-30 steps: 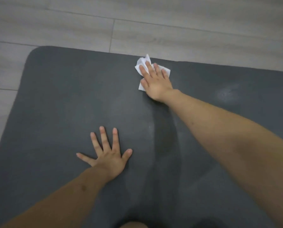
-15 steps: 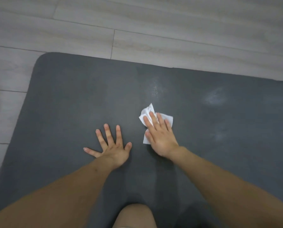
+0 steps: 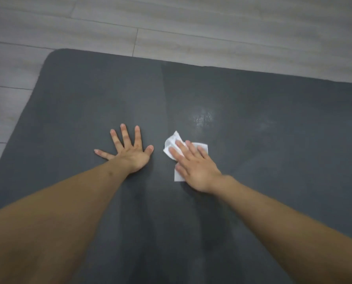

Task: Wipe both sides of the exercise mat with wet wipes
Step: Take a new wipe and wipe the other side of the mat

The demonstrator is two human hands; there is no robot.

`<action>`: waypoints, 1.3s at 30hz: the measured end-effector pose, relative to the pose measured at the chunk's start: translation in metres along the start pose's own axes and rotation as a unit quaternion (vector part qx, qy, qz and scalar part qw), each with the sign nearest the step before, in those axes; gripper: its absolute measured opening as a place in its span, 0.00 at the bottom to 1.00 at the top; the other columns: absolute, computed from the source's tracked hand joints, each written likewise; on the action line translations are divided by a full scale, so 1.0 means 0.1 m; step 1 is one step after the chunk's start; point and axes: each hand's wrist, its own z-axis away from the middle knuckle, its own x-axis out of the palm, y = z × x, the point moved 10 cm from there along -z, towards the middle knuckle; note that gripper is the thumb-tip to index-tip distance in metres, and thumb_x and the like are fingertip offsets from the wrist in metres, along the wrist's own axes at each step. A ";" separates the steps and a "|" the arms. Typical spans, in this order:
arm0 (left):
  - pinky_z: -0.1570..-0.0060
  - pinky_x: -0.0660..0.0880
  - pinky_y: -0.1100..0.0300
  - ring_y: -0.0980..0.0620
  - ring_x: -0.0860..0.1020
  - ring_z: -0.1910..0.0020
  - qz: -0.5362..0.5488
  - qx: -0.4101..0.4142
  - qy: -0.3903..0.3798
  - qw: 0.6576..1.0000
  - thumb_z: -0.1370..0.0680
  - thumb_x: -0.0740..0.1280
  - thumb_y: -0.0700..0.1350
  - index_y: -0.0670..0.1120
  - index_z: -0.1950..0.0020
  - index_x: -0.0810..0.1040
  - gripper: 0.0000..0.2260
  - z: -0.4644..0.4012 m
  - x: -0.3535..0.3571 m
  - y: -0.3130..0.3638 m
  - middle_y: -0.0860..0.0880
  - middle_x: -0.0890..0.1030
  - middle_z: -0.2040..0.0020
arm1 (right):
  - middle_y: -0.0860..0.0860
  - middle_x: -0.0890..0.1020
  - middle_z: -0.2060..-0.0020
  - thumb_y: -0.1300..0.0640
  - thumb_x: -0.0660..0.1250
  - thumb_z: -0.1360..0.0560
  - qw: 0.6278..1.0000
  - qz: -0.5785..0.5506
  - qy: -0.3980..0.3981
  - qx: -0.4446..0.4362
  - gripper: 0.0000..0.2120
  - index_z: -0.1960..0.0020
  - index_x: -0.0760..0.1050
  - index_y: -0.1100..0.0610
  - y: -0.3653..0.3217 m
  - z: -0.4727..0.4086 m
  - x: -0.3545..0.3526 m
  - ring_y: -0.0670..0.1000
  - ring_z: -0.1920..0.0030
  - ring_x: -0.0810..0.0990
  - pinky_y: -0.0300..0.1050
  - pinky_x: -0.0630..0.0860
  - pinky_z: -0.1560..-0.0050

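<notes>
Dim, flat indoor light leaves the dark grey foam exercise mat (image 3: 273, 140) murky, with a small wet glare patch (image 3: 202, 117) shining ahead. The pale grey wood-plank floor (image 3: 191, 21) smears softly, and wide-angle distortion bends the edges.

The dark grey exercise mat (image 3: 253, 140) is lying flat on the floor, its rounded far-left corner showing and its far edge running across the view. A darker damp band is running down its middle, with a pale glistening patch beside it. The white wet wipe (image 3: 172, 142) is lying crumpled on the mat near its centre, partly covered, its corners sticking out.
</notes>
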 end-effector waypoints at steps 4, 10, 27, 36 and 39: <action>0.38 0.36 0.16 0.44 0.24 0.24 -0.005 0.003 0.051 0.999 0.21 0.45 0.71 0.63 0.22 0.29 0.34 -0.08 0.03 -0.03 0.54 0.23 0.23 | 0.45 0.39 0.17 0.45 0.43 0.13 0.998 0.006 0.035 0.043 0.27 0.16 0.41 0.42 0.25 -0.98 -0.42 0.53 0.17 0.37 0.56 0.38 0.19; 0.37 0.34 0.18 0.46 0.30 0.20 -0.009 0.024 0.154 0.988 0.18 0.45 0.66 0.62 0.19 0.38 0.30 -0.05 0.01 -0.07 0.53 0.32 0.18 | 0.47 0.40 0.16 0.45 0.43 0.13 0.998 0.009 0.060 0.001 0.27 0.16 0.42 0.44 -0.06 -0.56 -0.11 0.53 0.17 0.38 0.56 0.38 0.19; 0.30 0.32 0.27 0.43 0.26 0.23 -0.048 0.019 0.063 0.997 0.19 0.41 0.69 0.57 0.19 0.33 0.33 0.99 1.07 0.12 0.52 0.26 0.21 | 0.48 0.40 0.16 0.47 0.42 0.14 0.963 -0.043 0.091 0.251 0.27 0.16 0.42 0.44 1.92 1.06 -0.14 0.54 0.17 0.39 0.57 0.41 0.19; 0.30 0.29 0.31 0.47 0.25 0.23 -0.008 -0.001 0.039 0.999 0.16 0.43 0.62 0.61 0.19 0.34 0.28 1.00 1.05 0.08 0.56 0.25 0.22 | 0.46 0.43 0.16 0.45 0.49 0.14 0.998 -0.023 0.048 -0.040 0.28 0.16 0.46 0.44 -0.39 1.24 0.55 0.54 0.17 0.39 0.56 0.36 0.20; 0.30 0.29 0.31 0.47 0.25 0.23 -0.021 -0.001 0.045 0.999 0.16 0.44 0.61 0.60 0.19 0.34 0.28 1.00 1.07 0.08 0.56 0.26 0.22 | 0.44 0.44 0.16 0.45 0.46 0.13 0.998 0.003 0.049 -0.035 0.27 0.16 0.45 0.42 0.18 1.08 0.34 0.51 0.17 0.41 0.55 0.40 0.19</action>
